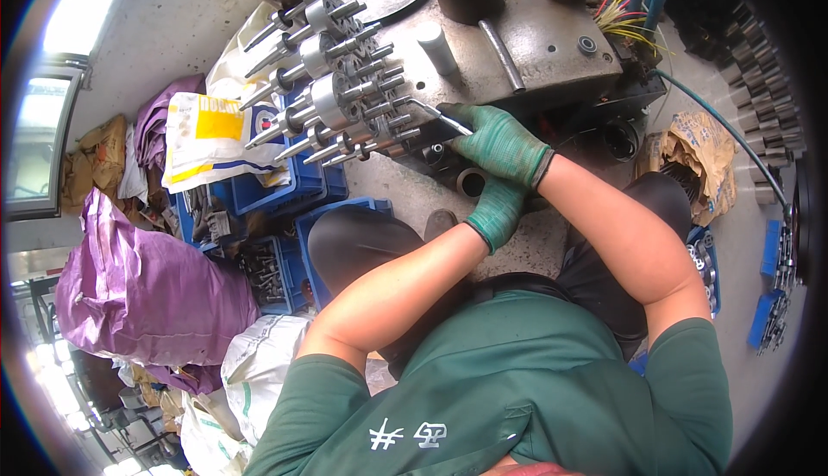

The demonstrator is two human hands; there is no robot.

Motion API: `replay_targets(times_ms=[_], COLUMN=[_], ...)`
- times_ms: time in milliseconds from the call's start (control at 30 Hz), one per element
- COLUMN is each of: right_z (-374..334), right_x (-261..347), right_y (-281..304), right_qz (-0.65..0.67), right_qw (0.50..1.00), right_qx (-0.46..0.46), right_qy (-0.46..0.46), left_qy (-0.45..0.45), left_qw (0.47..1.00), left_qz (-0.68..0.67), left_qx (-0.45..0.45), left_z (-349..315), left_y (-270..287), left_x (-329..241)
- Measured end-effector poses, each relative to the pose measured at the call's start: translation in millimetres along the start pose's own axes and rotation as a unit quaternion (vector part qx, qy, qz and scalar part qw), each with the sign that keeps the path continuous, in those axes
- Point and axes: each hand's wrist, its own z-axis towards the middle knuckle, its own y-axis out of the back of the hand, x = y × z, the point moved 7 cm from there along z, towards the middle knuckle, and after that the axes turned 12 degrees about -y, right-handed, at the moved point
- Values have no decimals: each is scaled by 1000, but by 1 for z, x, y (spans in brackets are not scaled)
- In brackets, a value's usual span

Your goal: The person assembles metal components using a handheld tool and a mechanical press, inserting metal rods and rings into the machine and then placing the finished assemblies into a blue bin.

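Observation:
My right hand (500, 141), in a green knit glove, is closed around a slim silver metal rod with a bent tip (450, 122). The tip points toward a cluster of steel rotor shafts (332, 101) that stand out from the left side of the machine block (526, 53). Just below it, my left hand (498, 214), gloved alike, sits against the underside of the right hand. Its fingers are hidden there, so what they hold, if anything, does not show.
On the block lie a steel bar (502, 55), a grey upright cylinder (437, 48) and a small bearing (587, 44). Blue crates (280, 273), a purple sack (147, 295) and a white-yellow bag (211, 140) crowd the left. A brown paper bag (700, 161) stands right.

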Motion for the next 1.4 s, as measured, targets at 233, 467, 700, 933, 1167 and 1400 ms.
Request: replay_targets(times_ms=[233, 467, 700, 933, 1167, 1400], right_z=[-21, -13, -53, -65, -70, -74], right_x=[7, 10, 7, -24, -38, -26], right_y=[-19, -16, 62, 101, 87, 87], right_qz=[248, 98, 263, 203, 237, 152], right_qw=[945, 992, 964, 978, 971, 988], right_qx=[172, 49, -30, -54, -18, -16], right_qy=[-127, -62, 17, 21, 7, 36], left_qy=[-12, -84, -66, -130, -141, -129], left_qw=[957, 802, 997, 991, 990, 991], left_qz=[-288, -588, 39, -21, -20, -5], left_qx=[-41, -69, -30, -21, 4, 25], left_z=[26, 59, -26, -27, -29, -35], left_y=[23, 85, -25, -16, -23, -29], left_x=[33, 60, -69, -99, -102, -106])
